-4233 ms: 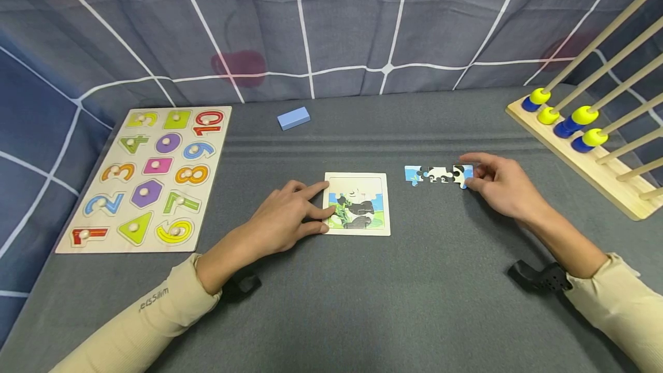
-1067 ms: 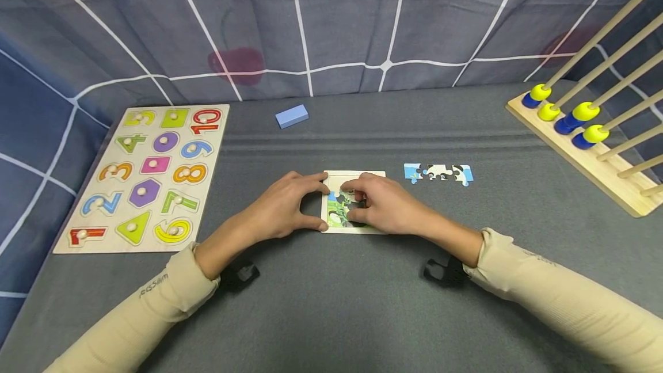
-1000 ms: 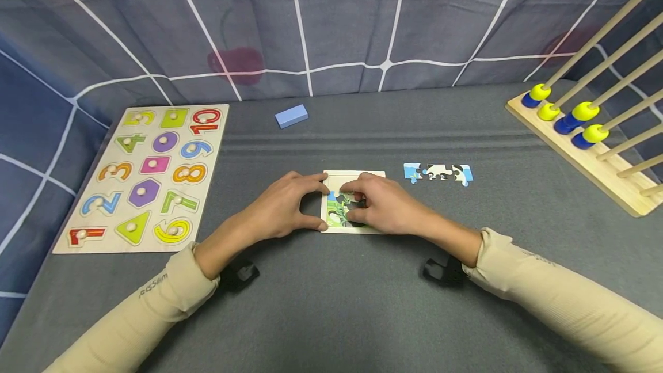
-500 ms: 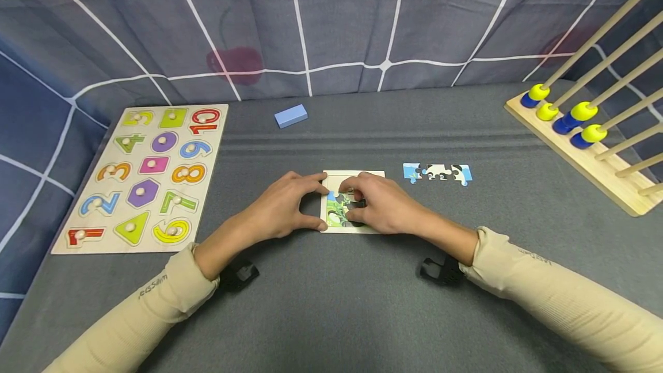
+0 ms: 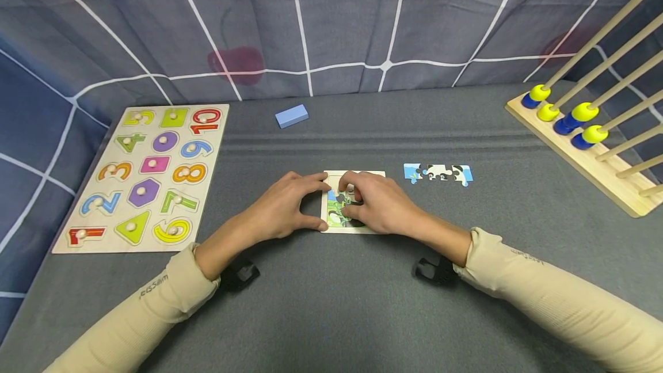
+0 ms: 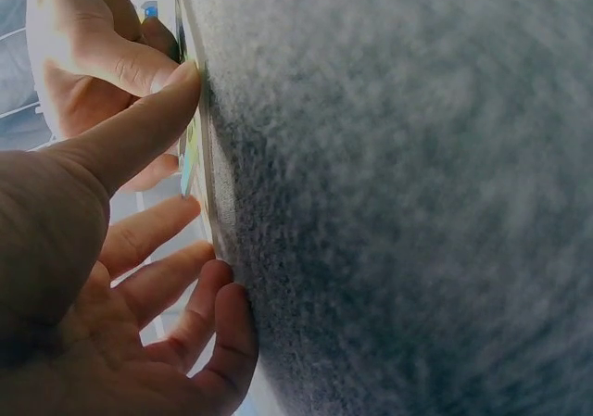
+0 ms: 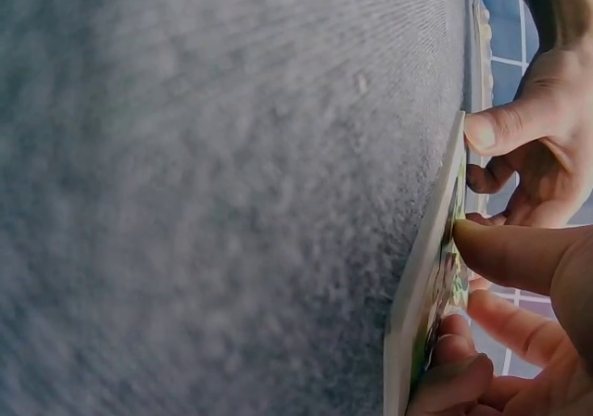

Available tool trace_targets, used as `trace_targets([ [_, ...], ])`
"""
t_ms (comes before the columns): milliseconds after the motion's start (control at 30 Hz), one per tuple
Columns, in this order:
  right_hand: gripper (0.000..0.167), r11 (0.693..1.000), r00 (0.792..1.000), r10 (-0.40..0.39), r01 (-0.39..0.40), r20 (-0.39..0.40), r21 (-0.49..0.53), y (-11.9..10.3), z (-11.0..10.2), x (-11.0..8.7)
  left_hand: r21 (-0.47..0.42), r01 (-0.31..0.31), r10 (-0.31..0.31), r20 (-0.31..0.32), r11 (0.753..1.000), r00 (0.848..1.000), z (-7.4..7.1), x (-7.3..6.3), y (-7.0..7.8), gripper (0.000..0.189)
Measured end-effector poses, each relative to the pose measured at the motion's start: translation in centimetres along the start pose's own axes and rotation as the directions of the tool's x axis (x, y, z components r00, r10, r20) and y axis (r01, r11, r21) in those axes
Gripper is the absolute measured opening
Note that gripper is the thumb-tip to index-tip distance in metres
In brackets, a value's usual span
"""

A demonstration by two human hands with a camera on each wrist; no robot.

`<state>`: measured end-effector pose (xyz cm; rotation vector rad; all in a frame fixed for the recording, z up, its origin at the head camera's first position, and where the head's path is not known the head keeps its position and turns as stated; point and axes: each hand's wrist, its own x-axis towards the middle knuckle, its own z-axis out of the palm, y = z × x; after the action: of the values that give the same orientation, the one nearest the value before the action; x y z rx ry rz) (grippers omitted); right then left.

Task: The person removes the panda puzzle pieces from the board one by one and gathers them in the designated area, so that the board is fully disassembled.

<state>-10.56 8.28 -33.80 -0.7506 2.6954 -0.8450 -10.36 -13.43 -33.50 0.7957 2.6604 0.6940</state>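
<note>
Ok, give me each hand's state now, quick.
Left hand: open, touching the left side of the puzzle frame.
Right hand: bent over the puzzle frame; cannot tell whether it holds anything.

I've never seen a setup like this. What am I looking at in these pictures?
There is no robot here: a person works with bare hands. The wide picture looks forward and down from a camera worn on the head; the two sideways close-ups come from a camera on each wrist. On the grey table are a number board, a blue block, a bead rack and a row of loose puzzle pieces. The left hand touches the left edge of a partly filled puzzle tray. The right hand is over that tray, its fingers down on it; whether they pinch a piece is hard to tell.
</note>
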Motion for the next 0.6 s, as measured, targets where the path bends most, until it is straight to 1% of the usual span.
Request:
trace_targets([
  [333, 0.029, 0.999, 0.999, -0.026, 0.026, -0.028, 0.031, 0.05, 0.16, 0.05, 0.0, 0.01, -0.01, 0.006, 1.0, 1.0, 0.06, 0.0, 0.0, 0.069],
  [600, 0.028, 0.998, 1.0, -0.006, 0.007, -0.015, 0.056, 0.04, 0.1, 0.21, 0.003, 0.015, -0.015, 0.016, 1.0, 1.0, 0.01, 0.03, 0.0, 0.066],
])
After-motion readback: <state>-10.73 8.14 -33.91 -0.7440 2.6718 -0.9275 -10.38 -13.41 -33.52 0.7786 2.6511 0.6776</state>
